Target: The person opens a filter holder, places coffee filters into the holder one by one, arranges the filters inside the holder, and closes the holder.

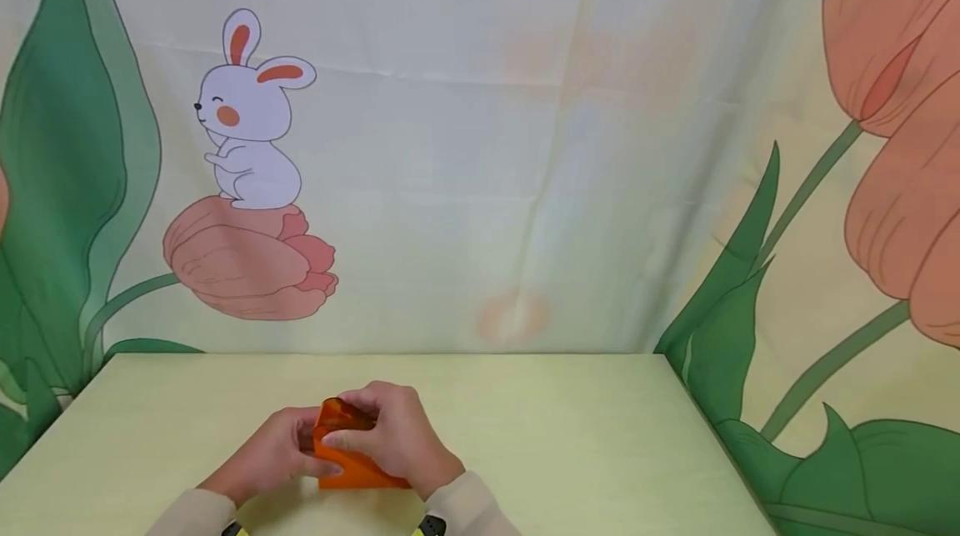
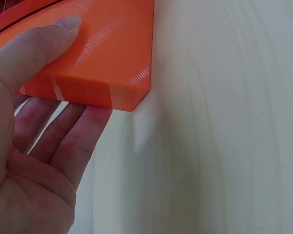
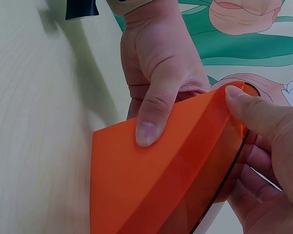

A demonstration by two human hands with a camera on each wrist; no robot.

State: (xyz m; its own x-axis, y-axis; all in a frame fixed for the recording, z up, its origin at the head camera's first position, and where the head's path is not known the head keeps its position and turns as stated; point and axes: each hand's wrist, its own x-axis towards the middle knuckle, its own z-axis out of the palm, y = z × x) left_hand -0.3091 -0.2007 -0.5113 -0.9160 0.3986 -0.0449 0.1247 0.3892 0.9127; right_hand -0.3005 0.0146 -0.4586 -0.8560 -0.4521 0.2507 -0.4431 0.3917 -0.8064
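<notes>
An orange flat-sided case [image 1: 363, 473] with a finely ribbed face is held just over the table, or against it; I cannot tell which. See-through orange plastic with a dark rim runs along one side of the case [image 3: 205, 180] in the right wrist view. My left hand [image 1: 277, 448] grips one end, thumb on the ribbed face and fingers behind it. In the left wrist view, the left hand's thumb [image 2: 44, 46] lies over that face. My right hand [image 1: 405, 436] pinches the rounded upper corner, its thumb [image 3: 254, 109] on the edge. What is inside stays hidden.
A pale wood-grain table [image 1: 570, 436] spreads under both hands. Behind it hangs a printed cloth [image 1: 450, 186] with a rabbit, tulips and leaves, reaching the table's back edge. Dark-and-yellow wrist straps [image 1: 431, 526] sit at both cuffs.
</notes>
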